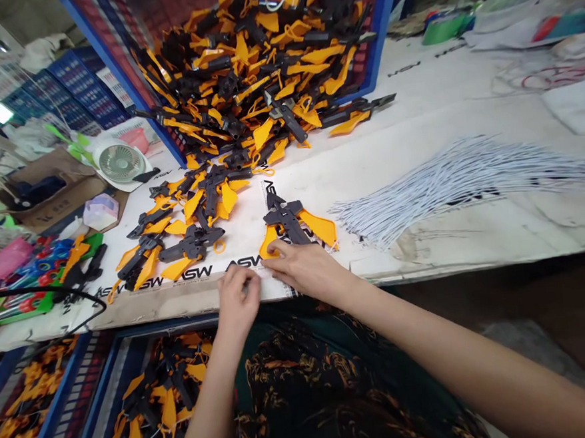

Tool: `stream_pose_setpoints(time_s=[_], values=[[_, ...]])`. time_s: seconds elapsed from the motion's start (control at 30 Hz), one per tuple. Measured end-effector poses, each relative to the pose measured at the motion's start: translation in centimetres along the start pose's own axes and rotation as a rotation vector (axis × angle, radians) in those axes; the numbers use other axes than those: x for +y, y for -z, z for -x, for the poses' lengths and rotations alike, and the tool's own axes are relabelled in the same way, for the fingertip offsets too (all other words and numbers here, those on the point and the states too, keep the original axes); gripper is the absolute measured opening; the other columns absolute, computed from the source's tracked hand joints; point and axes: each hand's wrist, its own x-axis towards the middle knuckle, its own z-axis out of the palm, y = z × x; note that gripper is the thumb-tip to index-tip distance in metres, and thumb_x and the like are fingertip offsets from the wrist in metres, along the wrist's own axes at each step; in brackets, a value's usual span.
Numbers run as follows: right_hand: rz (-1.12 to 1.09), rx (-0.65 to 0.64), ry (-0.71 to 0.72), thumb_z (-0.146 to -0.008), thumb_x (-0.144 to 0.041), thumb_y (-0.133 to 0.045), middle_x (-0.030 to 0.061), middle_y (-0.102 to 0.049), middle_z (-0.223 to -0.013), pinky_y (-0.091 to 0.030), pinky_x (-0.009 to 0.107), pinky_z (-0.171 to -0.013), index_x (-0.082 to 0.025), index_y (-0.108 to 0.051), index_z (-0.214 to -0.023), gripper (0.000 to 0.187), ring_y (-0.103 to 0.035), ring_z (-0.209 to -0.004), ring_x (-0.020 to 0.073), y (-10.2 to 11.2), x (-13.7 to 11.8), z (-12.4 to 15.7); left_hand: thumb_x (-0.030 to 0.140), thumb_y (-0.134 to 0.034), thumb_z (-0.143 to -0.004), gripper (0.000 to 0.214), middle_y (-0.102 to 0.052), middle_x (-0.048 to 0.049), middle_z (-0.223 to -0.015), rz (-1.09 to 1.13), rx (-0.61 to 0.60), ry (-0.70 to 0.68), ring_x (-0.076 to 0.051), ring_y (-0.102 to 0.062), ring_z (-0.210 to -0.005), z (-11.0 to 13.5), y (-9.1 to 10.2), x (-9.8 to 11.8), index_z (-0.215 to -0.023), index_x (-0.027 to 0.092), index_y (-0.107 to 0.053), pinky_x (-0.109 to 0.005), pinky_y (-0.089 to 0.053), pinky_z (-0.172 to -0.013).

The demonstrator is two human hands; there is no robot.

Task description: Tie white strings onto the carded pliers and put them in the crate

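The right hand [301, 270] has its fingertips [273, 248] on the lower yellow fin of a black-and-yellow plastic toy gun [286, 221], grip unclear. The toy lies at 12 o'clock from the hands on an ASW-printed sheet [235, 264], long axis slanting, narrow end toward 11 o'clock. The left hand [238, 301] is pinched narrow, its contents hidden

black-and-yellow moulded plastic parts [286, 221]: smooth, low-sheen surfaces. white printed bench covering sheet [430, 119]: smooth, matt finish, scuffed and soiled.
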Motion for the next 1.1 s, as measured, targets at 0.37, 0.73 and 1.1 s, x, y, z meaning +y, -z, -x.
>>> stream_pose_setpoints(time_s=[0.37,0.73,1.1], values=[[-0.392,0.127,0.016,-0.093,-0.025,-0.061,0.007,-0.063,-0.126,-0.049,0.028,-0.078,-0.023,-0.064,-0.122,0.029,-0.066,-0.095,0.0175,-0.1,-0.3,0.3,0.036,-0.069,-0.071,0.023,-0.05,0.0003,-0.066,0.798,0.07,0.459,-0.012,-0.045,-0.062,2.0,3.6,0.8,-0.064,0.018,-0.056,-0.026,-0.038,-0.058],[-1.504,0.217,-0.462,-0.083,-0.041,-0.064,-0.0001,-0.066,-0.076,-0.053,0.027,-0.061,-0.02,-0.063,-0.087,0.022,-0.062,-0.065,0.0138,-1.8,-4.2,1.1,0.037,-0.07,-0.083,0.016,-0.066,-0.0028,-0.082,0.462,0.169,0.126,-0.014,-0.058,-0.073,1.6,0.1,3.2,-0.084,0.022,-0.075,-0.027,-0.047,-0.064],[-1.665,0.112,-0.664,-0.07,-0.055,-0.076,-0.0019,-0.063,-0.069,-0.042,0.023,-0.054,-0.016,-0.067,-0.077,0.041,-0.052,-0.055,0.0084,-1.5,-2.2,1.0,0.016,-0.055,-0.094,0.02,-0.075,-0.0041,-0.095,-0.549,0.058,-0.688,-0.017,-0.064,-0.078,-1.4,2.0,2.0,-0.102,0.026,-0.072,-0.032,-0.039,-0.071]])
